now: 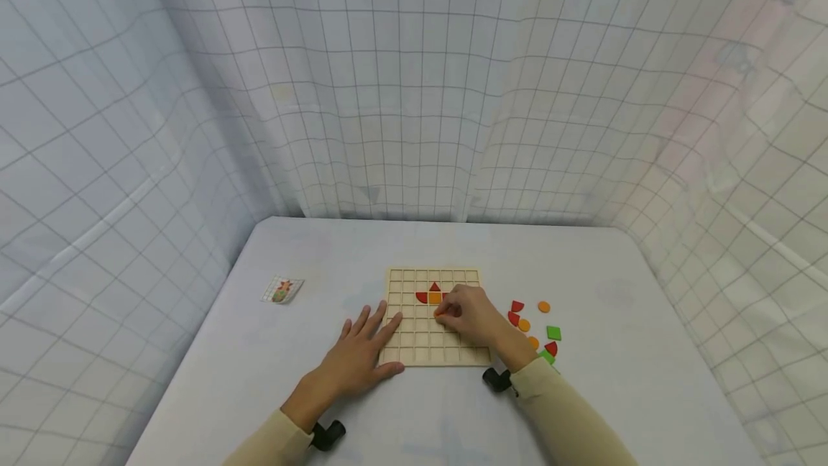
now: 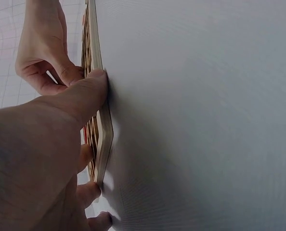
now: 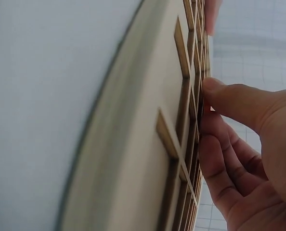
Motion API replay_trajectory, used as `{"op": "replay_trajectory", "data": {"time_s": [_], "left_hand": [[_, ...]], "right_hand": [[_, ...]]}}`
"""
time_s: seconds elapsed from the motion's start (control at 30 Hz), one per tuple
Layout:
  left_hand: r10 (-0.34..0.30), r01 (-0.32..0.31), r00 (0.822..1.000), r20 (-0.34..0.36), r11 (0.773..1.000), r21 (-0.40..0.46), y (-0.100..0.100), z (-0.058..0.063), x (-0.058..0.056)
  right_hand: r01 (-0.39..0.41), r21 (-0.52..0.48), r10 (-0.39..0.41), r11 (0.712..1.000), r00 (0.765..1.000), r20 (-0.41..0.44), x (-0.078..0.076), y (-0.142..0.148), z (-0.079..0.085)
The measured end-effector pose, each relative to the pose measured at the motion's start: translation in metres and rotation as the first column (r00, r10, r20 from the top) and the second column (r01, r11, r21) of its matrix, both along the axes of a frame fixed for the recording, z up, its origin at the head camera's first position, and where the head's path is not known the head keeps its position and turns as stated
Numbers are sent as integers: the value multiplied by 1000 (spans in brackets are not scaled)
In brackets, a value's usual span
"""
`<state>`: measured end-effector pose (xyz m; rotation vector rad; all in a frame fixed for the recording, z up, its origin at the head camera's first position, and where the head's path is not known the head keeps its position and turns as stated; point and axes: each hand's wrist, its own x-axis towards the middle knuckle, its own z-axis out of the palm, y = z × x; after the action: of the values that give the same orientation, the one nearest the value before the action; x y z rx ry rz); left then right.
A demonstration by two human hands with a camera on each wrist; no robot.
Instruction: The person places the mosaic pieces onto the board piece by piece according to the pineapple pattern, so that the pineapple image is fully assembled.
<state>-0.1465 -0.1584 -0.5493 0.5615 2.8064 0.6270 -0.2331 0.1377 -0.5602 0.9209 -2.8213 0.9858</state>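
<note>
Head view: white cloth curtain (image 1: 401, 92) printed with thin dark grid lines closes in the far side and both flanks, its surface loosely creased; within it stands a pale, smooth-looking table (image 1: 614, 394) with rounded far corners; two beige sleeves (image 1: 576, 408) come in over its near side, the right one lying close beside some loose pieces and hiding part of the nearest.

Flat on the table, between the hands, lies a square light-wood grid board (image 1: 427, 352), its raised thin ribs forming rows of shallow square cells; the left hand (image 1: 356, 358) rests along its left side, fingers straight and spread, the thumb touching the edge near the closest corner, gripping nothing; the right hand (image 1: 475, 315) covers cells right of centre, thumb and fingertips brought together in a pinch on a small orange piece (image 1: 438, 313), its outline mostly hidden.

Well apart at the far left lies a slightly curled printed card (image 1: 282, 290) with a gridded picture; black wrist devices (image 1: 328, 435) sit by both cuffs; right of the board are scattered flat green pieces (image 1: 553, 333), one of them square, orange discs (image 1: 544, 306) and red wedges (image 1: 517, 305); set in the board are an orange square (image 1: 435, 298), a red quarter-circle (image 1: 422, 298) left of it and a red triangle (image 1: 435, 286) above.
</note>
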Motion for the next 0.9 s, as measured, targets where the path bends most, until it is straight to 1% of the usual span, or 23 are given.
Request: {"op": "replay_trajectory", "data": {"time_s": [0.27, 0.53, 0.7, 0.9], "left_hand": [[-9, 9, 1000, -5, 1000, 6, 1, 3, 0], [-3, 3, 1000, 2, 1000, -2, 0, 2, 0], [1, -1, 1000, -8, 1000, -1, 0, -1, -1], [-3, 3, 1000, 6, 1000, 1, 0, -2, -1]], "right_hand": [[22, -7, -22, 1000, 999, -38, 1, -3, 0], [22, 21, -22, 1000, 1000, -3, 2, -6, 2], [19, 8, -19, 1000, 1000, -21, 1, -7, 3], [46, -13, -46, 999, 999, 5, 3, -10, 5]]}}
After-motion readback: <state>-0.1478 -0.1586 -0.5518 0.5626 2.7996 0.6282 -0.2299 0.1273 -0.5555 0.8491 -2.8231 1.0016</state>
